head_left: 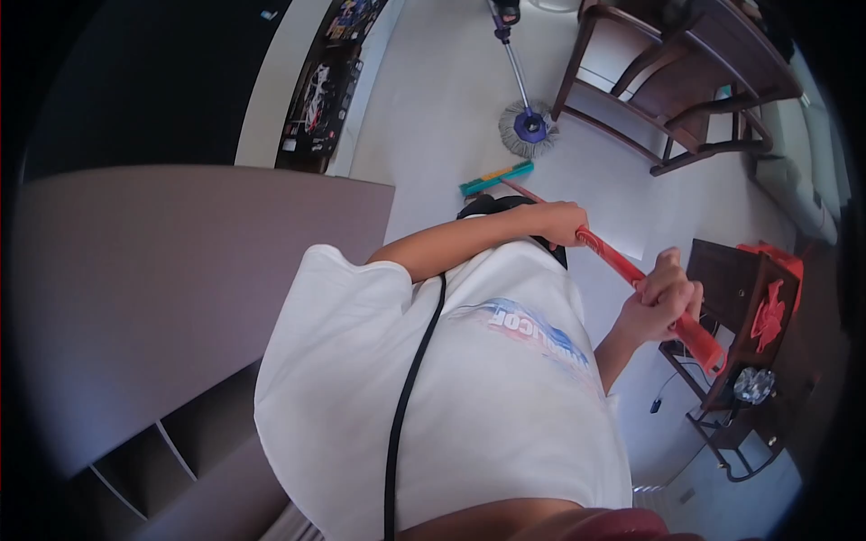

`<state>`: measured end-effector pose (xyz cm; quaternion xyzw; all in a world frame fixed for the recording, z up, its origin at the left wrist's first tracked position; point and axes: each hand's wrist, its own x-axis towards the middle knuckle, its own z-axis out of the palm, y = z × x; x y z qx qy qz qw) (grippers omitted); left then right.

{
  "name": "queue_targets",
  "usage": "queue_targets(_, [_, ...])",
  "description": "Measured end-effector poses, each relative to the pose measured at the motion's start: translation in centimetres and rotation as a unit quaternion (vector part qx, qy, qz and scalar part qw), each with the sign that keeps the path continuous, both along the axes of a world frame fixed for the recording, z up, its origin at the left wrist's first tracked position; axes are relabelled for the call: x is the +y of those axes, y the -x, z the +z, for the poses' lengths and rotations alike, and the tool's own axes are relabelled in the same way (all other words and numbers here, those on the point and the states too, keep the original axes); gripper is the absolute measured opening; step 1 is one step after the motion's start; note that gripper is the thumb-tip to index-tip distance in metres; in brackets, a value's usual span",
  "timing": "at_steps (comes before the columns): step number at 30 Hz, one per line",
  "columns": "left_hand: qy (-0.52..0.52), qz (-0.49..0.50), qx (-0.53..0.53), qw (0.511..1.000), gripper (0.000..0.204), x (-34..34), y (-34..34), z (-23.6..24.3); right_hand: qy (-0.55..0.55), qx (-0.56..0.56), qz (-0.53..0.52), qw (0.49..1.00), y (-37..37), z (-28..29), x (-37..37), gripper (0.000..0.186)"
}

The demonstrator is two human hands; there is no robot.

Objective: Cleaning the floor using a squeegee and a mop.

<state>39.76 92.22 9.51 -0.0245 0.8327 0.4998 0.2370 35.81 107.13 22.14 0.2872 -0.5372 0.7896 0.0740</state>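
Note:
Both my hands are closed around the red handle [611,255] of a broom. My left hand [559,223] grips it lower down, in front of my body. My right hand [666,302] wraps round it nearer the top end, which sticks out past my fingers to the right. The handle slants down and away to the left. At its far end, the teal and yellow broom head [497,178] is at the pale floor; its bristles are mostly hidden.
A mop [526,129] with grey strands stands beyond the broom head. Dark wooden chairs [658,77] are at the far right, near a pale sofa [794,180]. A large brownish cabinet panel [207,288] fills the left. A dark wooden cabinet [722,279] stands at the right.

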Motion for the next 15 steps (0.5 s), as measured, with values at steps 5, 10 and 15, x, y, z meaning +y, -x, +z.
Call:
queue_targets(5, [-0.012,0.006,0.008,1.0,0.018,1.0,0.3,-0.6,0.01,-0.009,-0.047,0.999,-0.6,0.5,-0.2,0.034])
queue_targets(10, [0.041,-0.007,0.013,0.999,0.02,-1.4,-0.5,-1.1,-0.019,0.025,0.02,0.999,-2.4,-0.4,-1.8,0.031])
queue_targets(15, [0.152,0.055,0.08,0.984,0.014,-5.7,-1.4,-9.0,-0.092,0.0,0.116,0.989,-5.4,-6.5,-2.5,0.023])
